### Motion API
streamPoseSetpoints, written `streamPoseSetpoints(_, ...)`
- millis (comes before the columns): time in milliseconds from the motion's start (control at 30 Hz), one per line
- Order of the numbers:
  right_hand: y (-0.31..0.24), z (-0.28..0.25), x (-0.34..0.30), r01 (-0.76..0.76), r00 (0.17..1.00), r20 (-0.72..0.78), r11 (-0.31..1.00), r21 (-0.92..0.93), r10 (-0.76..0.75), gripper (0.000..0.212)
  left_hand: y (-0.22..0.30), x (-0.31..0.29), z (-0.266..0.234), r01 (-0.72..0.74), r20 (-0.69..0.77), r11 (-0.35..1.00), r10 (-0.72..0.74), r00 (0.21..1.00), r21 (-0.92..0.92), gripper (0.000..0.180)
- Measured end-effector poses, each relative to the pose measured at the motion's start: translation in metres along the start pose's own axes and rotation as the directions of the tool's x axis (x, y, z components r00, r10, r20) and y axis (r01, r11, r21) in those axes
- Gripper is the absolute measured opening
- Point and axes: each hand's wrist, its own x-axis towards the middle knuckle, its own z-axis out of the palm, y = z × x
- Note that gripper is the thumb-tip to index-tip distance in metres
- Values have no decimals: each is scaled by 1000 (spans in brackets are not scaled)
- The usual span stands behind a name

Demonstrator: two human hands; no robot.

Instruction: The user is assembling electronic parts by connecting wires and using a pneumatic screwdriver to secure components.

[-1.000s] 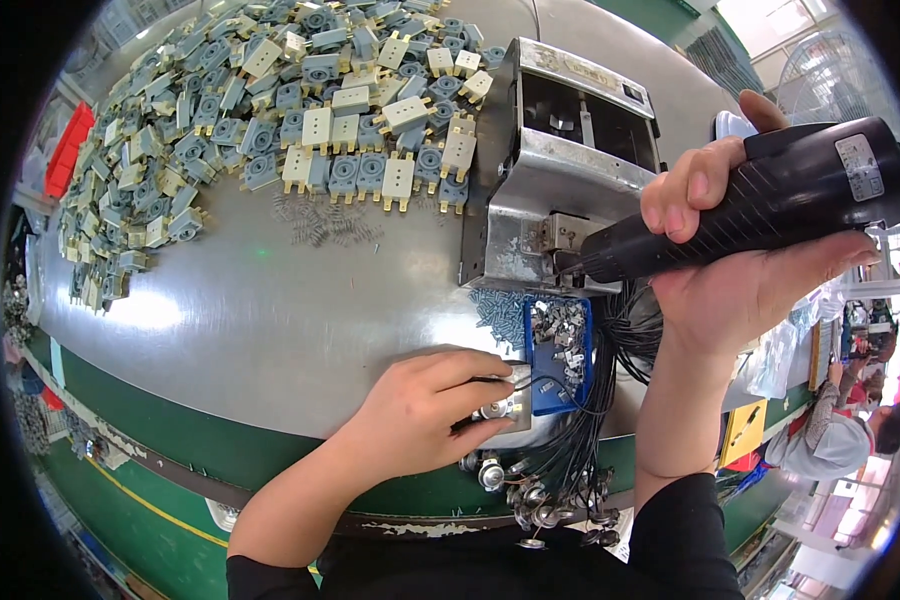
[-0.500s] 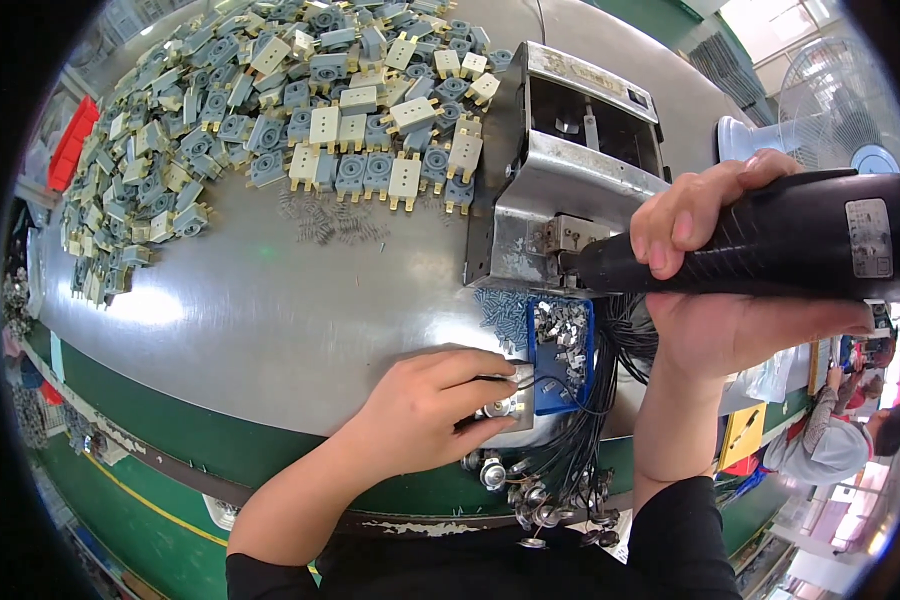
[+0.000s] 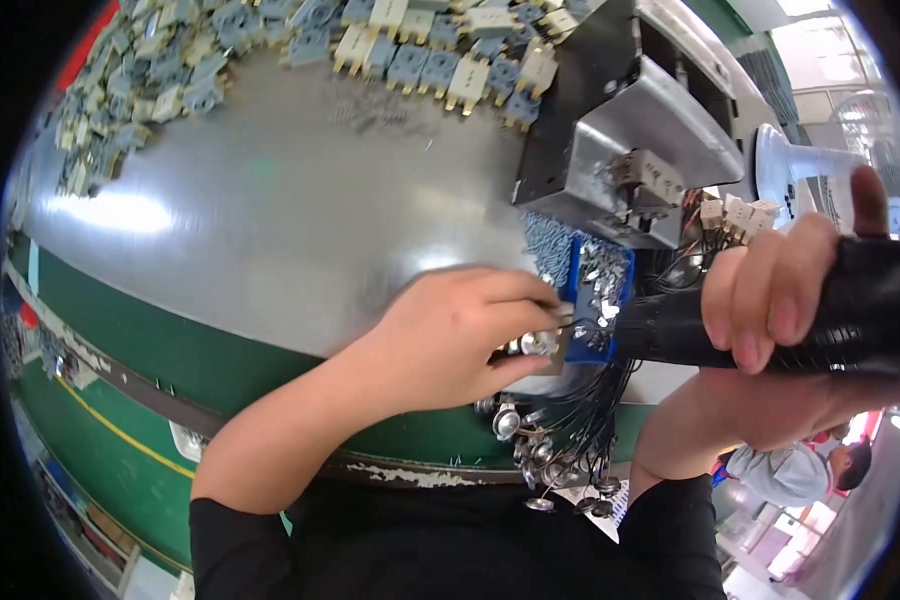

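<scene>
My right hand (image 3: 775, 300) is wrapped round a thick black electric screwdriver (image 3: 870, 305), held sideways with its nose pointing left. That nose ends over the blue tray, close to my left hand; its tip is hard to make out. Low at the table's front edge, my left hand (image 3: 470, 330) has thumb and fingers closed about a round silver metal part (image 3: 538, 344). A small metal plate (image 3: 555, 358) shows under it, and a thin black cable runs off to the right. The fingers hide part of this piece.
The blue tray (image 3: 576, 275) holds small metal pieces. Screws (image 3: 547, 243) lie beside it, and black cables with round silver ends (image 3: 508, 420) hang over the front edge. Behind stands a metal box-shaped fixture (image 3: 610, 150). Grey and cream blocks (image 3: 410, 65) are heaped at the back left.
My right hand has brought the screwdriver down from in front of the metal fixture to the tray, nearer my left hand. The whole view has shifted; my left hand keeps its grip.
</scene>
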Motion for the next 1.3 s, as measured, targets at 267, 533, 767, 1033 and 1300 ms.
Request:
streamPoseSetpoints(267,32,-5,-36,218,965,202,943,-249,-170,110,-4,-8,3,33,-23,999,-34,999,-6,27)
streamPoseSetpoints(533,49,10,-44,230,964,189,941,-246,-187,110,-4,-8,4,51,-11,999,-52,999,-18,27)
streamPoseSetpoints(767,50,2,-50,280,934,298,921,-271,-196,110,-4,-9,4,47,-19,999,-47,999,-12,27)
streamPoseSetpoints(1033,52,3,-58,303,945,227,893,-333,-236,109,-6,-9,7,26,-38,1000,-26,999,-12,26)
streamPoseSetpoints(1300,52,-1,-55,313,914,361,886,-342,-183,99,-7,-9,6,48,-10,999,-48,999,-8,26)
